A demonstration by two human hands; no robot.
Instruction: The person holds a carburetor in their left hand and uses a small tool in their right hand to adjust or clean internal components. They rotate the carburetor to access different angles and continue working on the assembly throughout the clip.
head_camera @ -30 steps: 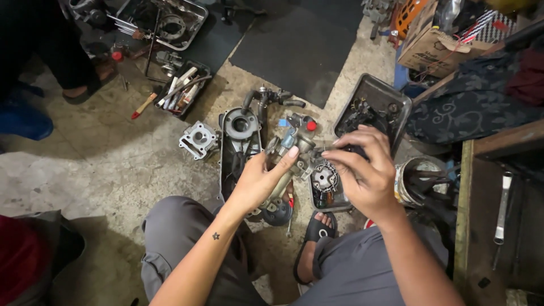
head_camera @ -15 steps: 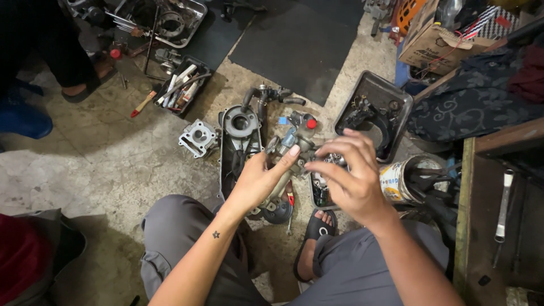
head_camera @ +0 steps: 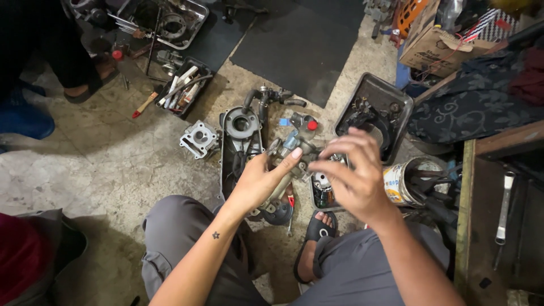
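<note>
Crouching over the concrete floor (head_camera: 102,164), a person holds a small carburettor (head_camera: 289,152) above it, roughly at the floor's middle. Largest nearby is one dark mat (head_camera: 300,48) toward the far edge, well apart from the hands. One engine cover (head_camera: 241,136) lies just left of the carburettor, its long axis running from the near edge toward the far one. One black tray (head_camera: 391,105) sits to the right of the hands and one tool tray (head_camera: 184,88) to the far left, beside one grey cylinder block (head_camera: 199,137). One tin can (head_camera: 405,181) holding tools stands by the right hand.

The left hand (head_camera: 258,184) is wrapped round the carburettor's lower body, thumb pressed along its side. The carburettor's long axis tilts from near-left up to far-right, its red-capped end (head_camera: 312,125) pointing away from the person. The right hand (head_camera: 351,175) hovers at the carburettor's right side, fingers curled toward it; whether they pinch anything I cannot tell.

Open floor lies to the left; parts crowd the middle and right.
</note>
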